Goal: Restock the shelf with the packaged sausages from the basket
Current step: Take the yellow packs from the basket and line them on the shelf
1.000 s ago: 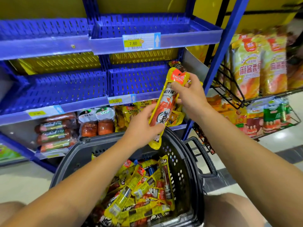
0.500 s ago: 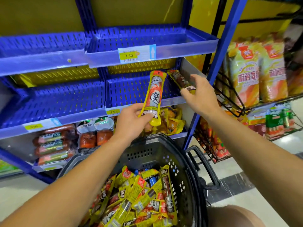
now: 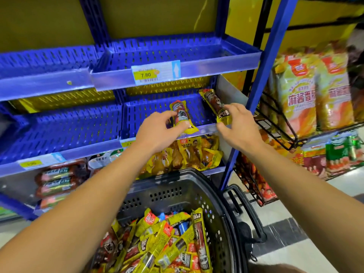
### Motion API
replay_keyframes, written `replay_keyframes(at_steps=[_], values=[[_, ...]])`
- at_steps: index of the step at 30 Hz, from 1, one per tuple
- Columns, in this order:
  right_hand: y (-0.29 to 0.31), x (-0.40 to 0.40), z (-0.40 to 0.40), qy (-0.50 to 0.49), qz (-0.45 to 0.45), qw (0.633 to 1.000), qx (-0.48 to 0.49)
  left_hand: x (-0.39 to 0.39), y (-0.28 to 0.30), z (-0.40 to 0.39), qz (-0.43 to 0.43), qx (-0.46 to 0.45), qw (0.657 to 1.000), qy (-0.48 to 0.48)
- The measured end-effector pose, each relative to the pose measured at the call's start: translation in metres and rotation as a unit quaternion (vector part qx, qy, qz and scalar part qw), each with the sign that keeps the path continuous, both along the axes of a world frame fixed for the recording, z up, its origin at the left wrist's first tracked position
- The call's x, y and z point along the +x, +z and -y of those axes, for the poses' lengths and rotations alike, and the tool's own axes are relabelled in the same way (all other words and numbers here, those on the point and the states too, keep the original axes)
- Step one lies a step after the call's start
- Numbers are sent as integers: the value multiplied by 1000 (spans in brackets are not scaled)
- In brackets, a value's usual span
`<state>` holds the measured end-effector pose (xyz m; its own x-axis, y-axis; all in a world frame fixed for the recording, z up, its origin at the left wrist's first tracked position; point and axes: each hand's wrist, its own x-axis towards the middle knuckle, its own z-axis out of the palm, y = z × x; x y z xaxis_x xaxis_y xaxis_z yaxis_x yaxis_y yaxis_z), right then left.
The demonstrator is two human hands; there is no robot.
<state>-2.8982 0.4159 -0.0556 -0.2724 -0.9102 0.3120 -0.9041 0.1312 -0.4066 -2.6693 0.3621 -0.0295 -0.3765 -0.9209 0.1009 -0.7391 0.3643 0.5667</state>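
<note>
Left hand (image 3: 157, 133) grips sausage pack (image 3: 182, 118) at shelf lip (image 3: 204, 128); right hand (image 3: 239, 127) grips second pack (image 3: 217, 107).

There is a single view, from a wide-angle camera worn on the person's head. It looks forward and down, facing a blue shelf (image 3: 171, 107) head-on and close, within arm's reach. Both forearms enter from the bottom corners and run up toward the middle of the frame, where the left hand (image 3: 155, 133) and right hand (image 3: 239, 127) meet the shelf's front edge. A dark basket (image 3: 177, 192) sits directly beneath the camera at the lower edge, seen from above. A wire rack (image 3: 275, 123) fills the right margin, bent by the lens. The floor (image 3: 295, 251) shows at the lower right.
</note>
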Motion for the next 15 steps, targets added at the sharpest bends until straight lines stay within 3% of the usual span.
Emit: replay_keyframes(at_steps=[4,15], values=[[-1,-1,2,4,8,1000,17,2,3,10,23,11,997,-73],[-6,-19,5,29,11,999,-4,-49,-18,19,-82,-8,994,-65]])
